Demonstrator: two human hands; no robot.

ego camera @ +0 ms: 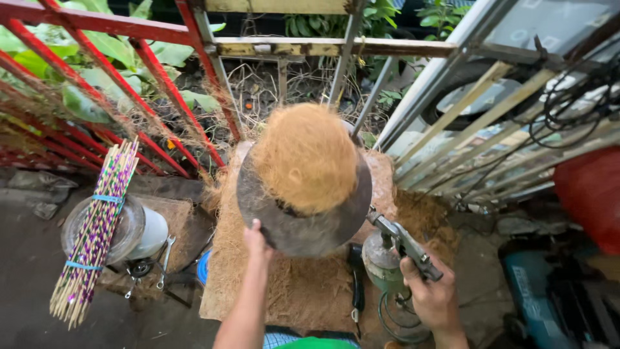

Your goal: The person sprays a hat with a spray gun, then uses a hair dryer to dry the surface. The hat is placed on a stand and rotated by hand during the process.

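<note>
Holding up a round dark metal mould (303, 226) by its lower rim with the left hand (256, 240) — grip clamped on the edge, thumb over the front. Domed over with a mound of brown coconut fibre (306, 157), sitting tilted toward the camera, raised above the tabletop (303, 294), which is itself matted in the same fibre. Right hand (434, 298) wrapped shut around the handle of a metal spray gun (407, 245), nozzle pointing up-left and ending just beside the mould's right rim; greenish cup (382, 262) hanging under the gun, hose (397, 320) coiled below it.

Off to the left — a bundle of thin sticks (97, 232) banded in purple and green, tied with blue bands, leaning across a clear round jar (132, 229). A couple of wrenches (165, 258) lying just beside that jar. Red metal railing (116, 71) running behind, with leafy green plants (97, 58) past it. Pale metal frames (471, 123) stacked at a slant on the right, a red sack (591, 194) at the far edge, and a blue machine (536, 291) low on the ground near it.
</note>
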